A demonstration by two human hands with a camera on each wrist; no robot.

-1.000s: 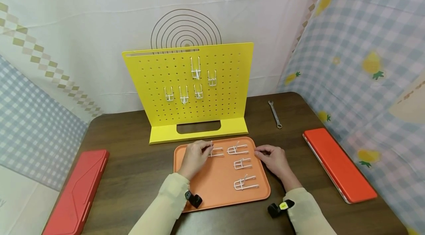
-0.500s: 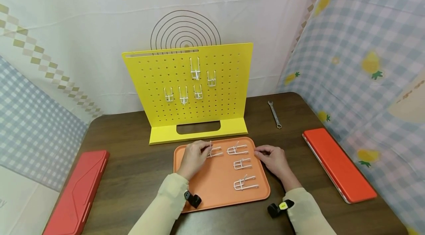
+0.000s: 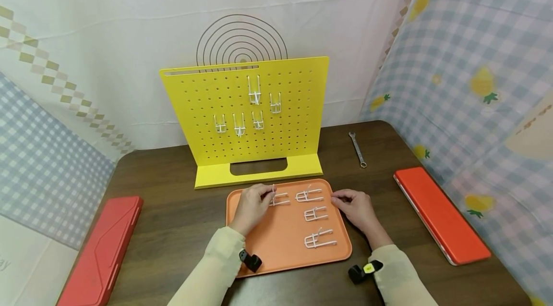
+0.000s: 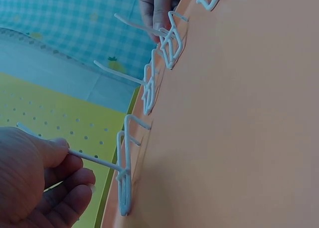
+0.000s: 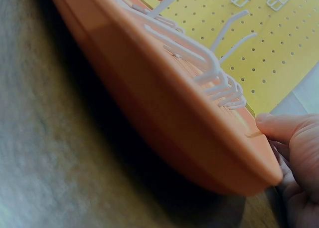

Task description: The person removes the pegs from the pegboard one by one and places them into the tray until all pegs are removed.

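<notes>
A white wire pegboard hook [image 4: 124,175] stands at the left of the row on the orange tray [image 3: 285,258]. My left hand [image 3: 252,206] pinches its long prong between thumb and fingers, as the left wrist view shows. My right hand [image 3: 356,207] grips the tray's right rim, thumb on top and fingers at the outer side. Three more white hooks lie toward the tray's right side: a far one [image 3: 308,195], a middle one [image 3: 316,213] and a near one [image 3: 319,238].
Behind the tray stands a yellow pegboard [image 3: 211,175] with several white hooks hung on it. A wrench [image 3: 357,149] lies at the back right. A red case [image 3: 101,253] sits at the left and an orange-red box [image 3: 440,214] at the right.
The hook in my left hand has shifted very slightly left. My right hand stays at the tray's rim, and the other hooks have not moved.
</notes>
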